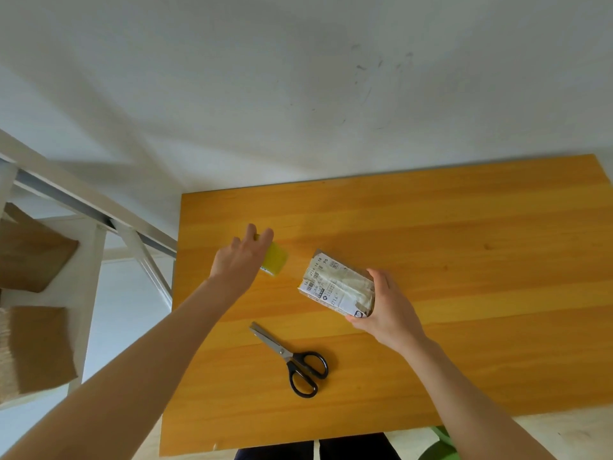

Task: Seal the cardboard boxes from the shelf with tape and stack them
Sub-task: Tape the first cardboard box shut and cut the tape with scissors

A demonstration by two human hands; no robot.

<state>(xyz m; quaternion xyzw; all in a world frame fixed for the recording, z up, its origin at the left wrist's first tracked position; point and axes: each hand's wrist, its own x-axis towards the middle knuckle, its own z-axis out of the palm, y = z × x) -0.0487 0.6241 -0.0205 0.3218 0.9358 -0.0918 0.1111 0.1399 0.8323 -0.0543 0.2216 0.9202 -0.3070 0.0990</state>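
Note:
A small cardboard box (335, 283) covered with a wrinkled white shipping label lies on the wooden table (464, 260). My right hand (384, 310) grips its near right end, thumb below and fingers over the top. My left hand (240, 257) reaches over a yellow roll of tape (277, 259) on the table's left side, fingers curled on its far edge. Black-handled scissors (292, 360) lie closed on the table in front of the box.
A white shelf frame (89, 260) stands to the left of the table, with brown cardboard boxes (33, 254) on its levels. A white wall rises behind the table. A green object (441, 449) shows at the table's near edge.

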